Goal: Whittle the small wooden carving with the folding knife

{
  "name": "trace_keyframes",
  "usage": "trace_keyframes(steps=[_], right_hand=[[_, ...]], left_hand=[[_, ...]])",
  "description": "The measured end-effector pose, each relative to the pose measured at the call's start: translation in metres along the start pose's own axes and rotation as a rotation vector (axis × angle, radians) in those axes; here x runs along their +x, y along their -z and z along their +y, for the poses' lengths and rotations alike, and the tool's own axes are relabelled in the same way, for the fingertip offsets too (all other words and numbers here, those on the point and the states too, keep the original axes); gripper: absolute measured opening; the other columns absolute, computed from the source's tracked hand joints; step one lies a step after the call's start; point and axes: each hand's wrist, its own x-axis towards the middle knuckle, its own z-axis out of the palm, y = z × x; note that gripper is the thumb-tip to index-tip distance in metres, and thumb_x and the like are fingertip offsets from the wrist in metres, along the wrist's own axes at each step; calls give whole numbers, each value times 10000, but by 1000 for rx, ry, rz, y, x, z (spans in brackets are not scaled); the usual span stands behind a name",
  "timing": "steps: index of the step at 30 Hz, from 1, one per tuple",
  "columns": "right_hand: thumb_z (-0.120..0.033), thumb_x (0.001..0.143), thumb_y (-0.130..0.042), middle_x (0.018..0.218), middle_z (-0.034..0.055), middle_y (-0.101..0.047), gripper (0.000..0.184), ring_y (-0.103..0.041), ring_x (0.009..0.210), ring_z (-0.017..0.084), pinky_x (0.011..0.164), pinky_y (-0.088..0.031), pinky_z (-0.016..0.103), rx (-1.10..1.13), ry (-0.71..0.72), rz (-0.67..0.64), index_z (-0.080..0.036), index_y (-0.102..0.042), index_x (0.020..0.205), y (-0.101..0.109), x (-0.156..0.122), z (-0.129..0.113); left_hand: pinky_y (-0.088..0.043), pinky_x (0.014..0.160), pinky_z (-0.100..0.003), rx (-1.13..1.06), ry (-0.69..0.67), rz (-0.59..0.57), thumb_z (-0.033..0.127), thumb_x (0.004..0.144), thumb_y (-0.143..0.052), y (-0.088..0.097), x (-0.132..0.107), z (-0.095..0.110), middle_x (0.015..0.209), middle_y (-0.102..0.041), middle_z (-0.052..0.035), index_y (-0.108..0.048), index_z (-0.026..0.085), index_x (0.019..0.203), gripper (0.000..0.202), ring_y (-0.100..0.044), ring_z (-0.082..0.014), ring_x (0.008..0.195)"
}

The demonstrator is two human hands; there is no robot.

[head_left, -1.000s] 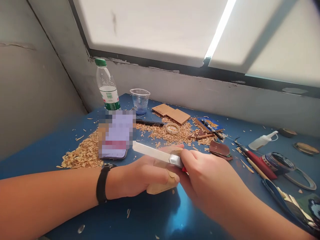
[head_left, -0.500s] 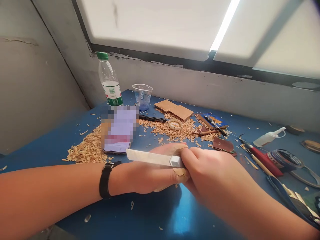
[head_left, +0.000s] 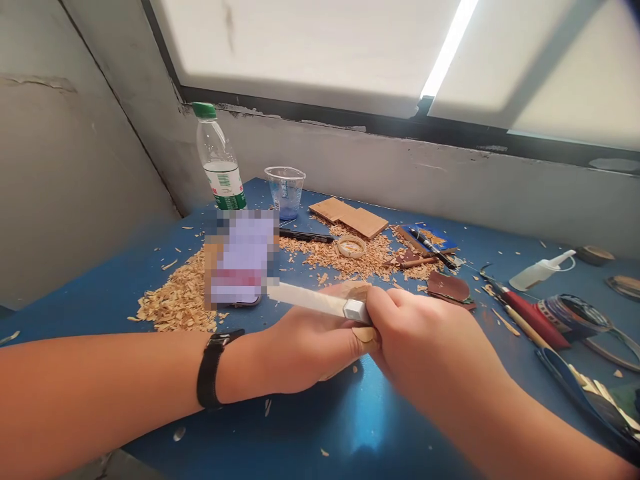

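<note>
My left hand [head_left: 305, 347], with a black band on the wrist, is closed around a small pale piece of wood [head_left: 363, 333] that mostly hides inside the fingers. My right hand [head_left: 430, 340] grips the handle of a knife, and its long flat blade [head_left: 313, 301] points left across the top of my left hand. The two hands touch above the blue table [head_left: 310, 433]. A phone [head_left: 243, 263] with a blurred screen lies just behind the blade's tip.
Wood shavings [head_left: 177, 300] pile up left and behind the hands. Farther back stand a plastic bottle [head_left: 220, 170], a clear cup [head_left: 285, 190], thin wood boards [head_left: 355, 217] and a small round tin [head_left: 351, 247]. Carving tools [head_left: 530, 317], a glue bottle [head_left: 543, 270] and tape rolls lie right.
The blade has tilted and shifted a little to the right with my right hand. The wood piece has sunk deeper into my left hand's grip.
</note>
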Motion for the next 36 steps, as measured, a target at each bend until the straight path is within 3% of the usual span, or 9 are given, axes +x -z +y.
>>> trace_keyframes(steps=[6, 11, 14, 18, 20, 24, 28, 36], right_hand=[[-93, 684, -636, 567, -9, -541, 244, -536, 436, 180, 482, -110, 303, -61, -103, 78, -261, -467, 736, -4, -5, -9], [-53, 681, -651, 553, 2, -560, 281, -574, 444, 191, 461, -103, 301, -66, -191, -92, -261, -466, 721, 6, 0, -10], [-94, 718, -666, 635, 8, -633, 219, -602, 498, 203, 464, -164, 309, 51, -87, -150, -252, -536, 795, 9, 3, -6], [-118, 720, -656, 646, -5, -631, 189, -577, 494, 189, 472, -190, 330, 126, 140, -31, -254, -537, 778, 9, 4, 3], [-100, 696, -637, 619, -12, -611, 211, -556, 477, 180, 473, -188, 332, 125, 165, 24, -259, -506, 742, 9, 3, 5], [-76, 631, -610, 581, -13, -595, 245, -540, 449, 187, 464, -150, 335, 62, 66, 38, -264, -505, 748, 11, -1, 2], [-55, 610, -613, 561, -11, -584, 279, -526, 406, 187, 452, -133, 320, -16, -17, 51, -269, -480, 730, 10, -5, -3], [4, 609, -580, 488, -17, -501, 314, -544, 369, 195, 457, -123, 294, -94, -86, 110, -263, -425, 662, 16, -11, -11]], left_hand=[[-439, 643, -274, -85, 34, 86, 282, 961, -661, -8, 1, -10, 765, -452, 14, -473, 189, 811, 258, -444, -133, 727], [-478, 666, -288, -226, 57, 107, 339, 916, -755, -12, -1, -13, 845, -557, -25, -546, 188, 913, 258, -527, -171, 795], [-462, 669, -278, -135, -5, 41, 308, 981, -667, -5, 0, -6, 853, -562, -21, -557, 176, 884, 197, -526, -155, 774], [-397, 648, -256, 151, -28, -68, 199, 943, -681, 6, 2, 13, 809, -528, 16, -530, 179, 836, 186, -469, -127, 730], [-366, 621, -258, 149, -11, -91, 213, 960, -664, 7, 2, 17, 766, -489, 31, -511, 185, 822, 208, -437, -116, 687], [-354, 595, -268, 4, 22, -58, 291, 981, -662, 0, 0, 11, 792, -463, 28, -486, 197, 842, 243, -400, -113, 667], [-372, 620, -284, 19, -2, 17, 356, 984, -676, -6, 1, 1, 756, -447, 29, -436, 201, 763, 361, -405, -123, 683], [-410, 725, -284, -117, -45, 58, 218, 967, -705, -13, -1, -4, 818, -467, 15, -439, 181, 743, 350, -425, -127, 790]])
